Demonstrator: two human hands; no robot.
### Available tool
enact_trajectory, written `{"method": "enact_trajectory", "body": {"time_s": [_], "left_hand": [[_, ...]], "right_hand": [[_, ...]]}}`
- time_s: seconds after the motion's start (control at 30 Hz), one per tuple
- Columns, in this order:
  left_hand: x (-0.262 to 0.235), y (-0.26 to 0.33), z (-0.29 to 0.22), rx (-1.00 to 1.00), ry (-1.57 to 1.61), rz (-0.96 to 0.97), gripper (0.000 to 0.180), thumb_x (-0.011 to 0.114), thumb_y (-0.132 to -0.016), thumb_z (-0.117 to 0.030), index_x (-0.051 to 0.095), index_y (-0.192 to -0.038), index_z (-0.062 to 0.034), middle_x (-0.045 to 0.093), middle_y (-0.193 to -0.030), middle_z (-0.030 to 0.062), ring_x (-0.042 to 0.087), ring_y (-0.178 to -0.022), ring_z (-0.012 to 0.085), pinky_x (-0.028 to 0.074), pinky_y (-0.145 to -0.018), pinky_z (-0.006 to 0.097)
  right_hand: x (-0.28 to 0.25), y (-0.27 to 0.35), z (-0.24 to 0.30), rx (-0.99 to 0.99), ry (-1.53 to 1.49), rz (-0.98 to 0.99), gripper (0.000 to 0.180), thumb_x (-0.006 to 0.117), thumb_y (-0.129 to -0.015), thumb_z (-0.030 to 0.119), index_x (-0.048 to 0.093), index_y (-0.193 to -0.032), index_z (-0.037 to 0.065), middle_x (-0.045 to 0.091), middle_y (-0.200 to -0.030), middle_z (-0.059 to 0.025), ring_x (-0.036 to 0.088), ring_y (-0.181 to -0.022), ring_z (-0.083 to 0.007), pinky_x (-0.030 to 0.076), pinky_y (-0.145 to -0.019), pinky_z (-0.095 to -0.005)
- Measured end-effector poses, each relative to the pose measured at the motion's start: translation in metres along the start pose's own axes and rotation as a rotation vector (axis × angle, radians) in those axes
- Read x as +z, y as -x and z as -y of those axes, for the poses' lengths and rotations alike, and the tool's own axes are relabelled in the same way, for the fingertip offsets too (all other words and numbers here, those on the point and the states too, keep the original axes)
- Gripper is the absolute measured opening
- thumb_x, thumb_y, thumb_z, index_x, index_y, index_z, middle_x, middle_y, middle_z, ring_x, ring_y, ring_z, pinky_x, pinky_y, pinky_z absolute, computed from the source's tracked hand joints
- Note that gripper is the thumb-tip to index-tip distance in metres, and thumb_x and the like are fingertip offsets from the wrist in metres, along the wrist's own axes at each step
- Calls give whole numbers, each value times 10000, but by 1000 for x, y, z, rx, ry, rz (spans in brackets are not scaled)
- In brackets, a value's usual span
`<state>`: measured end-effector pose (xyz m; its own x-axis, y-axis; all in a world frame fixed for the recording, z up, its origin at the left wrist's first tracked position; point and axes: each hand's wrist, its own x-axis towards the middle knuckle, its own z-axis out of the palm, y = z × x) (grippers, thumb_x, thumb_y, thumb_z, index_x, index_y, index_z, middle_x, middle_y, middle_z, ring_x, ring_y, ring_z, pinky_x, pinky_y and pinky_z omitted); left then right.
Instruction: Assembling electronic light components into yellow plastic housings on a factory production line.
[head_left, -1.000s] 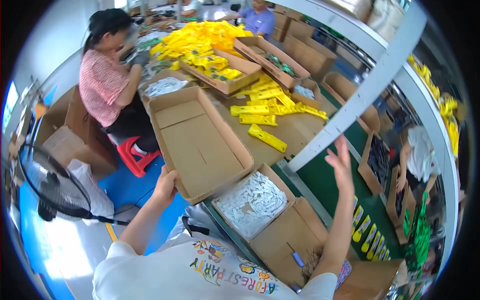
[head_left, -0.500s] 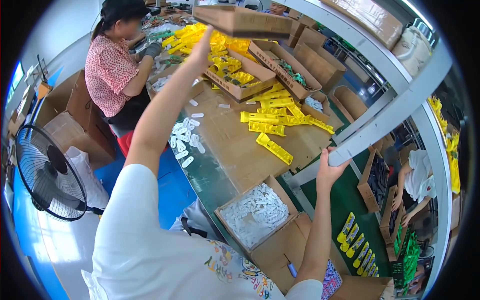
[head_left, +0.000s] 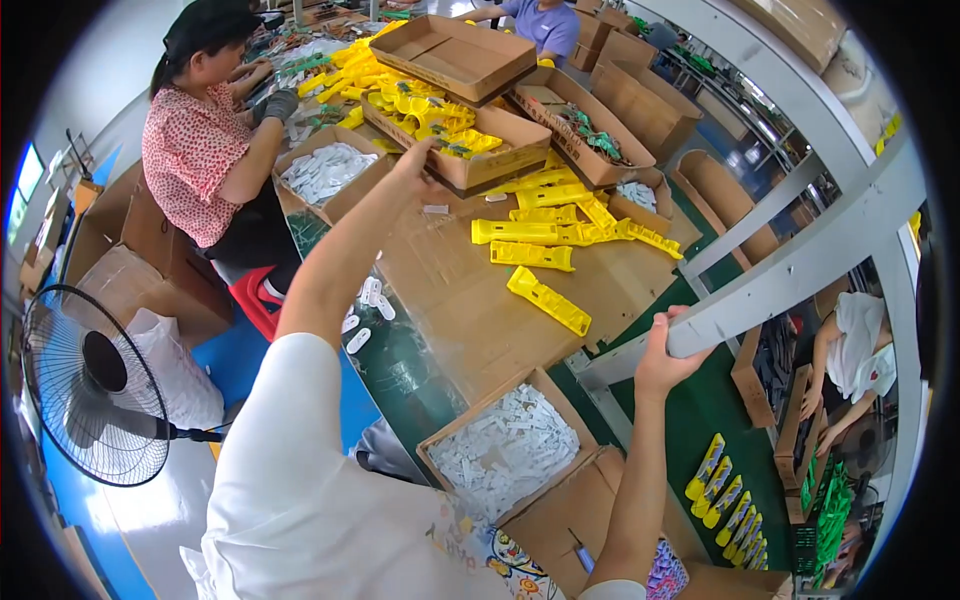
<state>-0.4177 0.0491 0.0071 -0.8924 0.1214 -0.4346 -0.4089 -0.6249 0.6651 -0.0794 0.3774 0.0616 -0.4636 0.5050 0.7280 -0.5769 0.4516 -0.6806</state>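
My left hand [head_left: 418, 168] is closed on the near left corner of a shallow cardboard box [head_left: 500, 168] that holds yellow plastic parts [head_left: 425, 112]. Over its far side sits another shallow cardboard box [head_left: 455, 55], its visible inside bare. My right hand [head_left: 668, 360] grips a grey metal beam [head_left: 745, 312] at the table's right edge. Loose yellow molded pieces [head_left: 548, 300] lie on the cardboard sheet between my hands. In front of me, an open carton [head_left: 510, 450] is full of small white plastic pieces.
On the left sit a co-worker in a patterned shirt [head_left: 195, 150] and a standing fan [head_left: 95, 385]. Another box of white pieces [head_left: 330, 172] stands beside that person. Yellow-and-grey parts [head_left: 725, 500] lie in a row on the green surface at right. A screwdriver [head_left: 582, 552] lies near my right forearm.
The shallow box my left hand held up now rests on the other boxes. That hand has come down to the box of yellow parts. My right hand stays on the beam.
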Motion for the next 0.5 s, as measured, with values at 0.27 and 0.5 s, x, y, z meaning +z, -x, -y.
{"method": "enact_trajectory", "body": {"time_s": [0.27,0.5], "left_hand": [[-35,160,-26,-21,-75,164,436,550,-866,-212,458,-1252,-32,526,-1254,141,512,-1170,293,381,-1028,513],[-68,340,14,41,-221,165,524,484,-834,-136,411,-1340,-22,512,-1318,149,501,-1215,298,361,-1072,441]], "right_hand": [[-3,-5,-5,-21,-8,33,576,689,-750,-41,358,-1219,-1,556,-974,-100,569,-868,-166,498,-759,-306],[-7,-8,0,3,65,29,552,694,-778,-5,376,-1229,0,563,-967,-87,569,-859,-150,478,-772,-291]]}}
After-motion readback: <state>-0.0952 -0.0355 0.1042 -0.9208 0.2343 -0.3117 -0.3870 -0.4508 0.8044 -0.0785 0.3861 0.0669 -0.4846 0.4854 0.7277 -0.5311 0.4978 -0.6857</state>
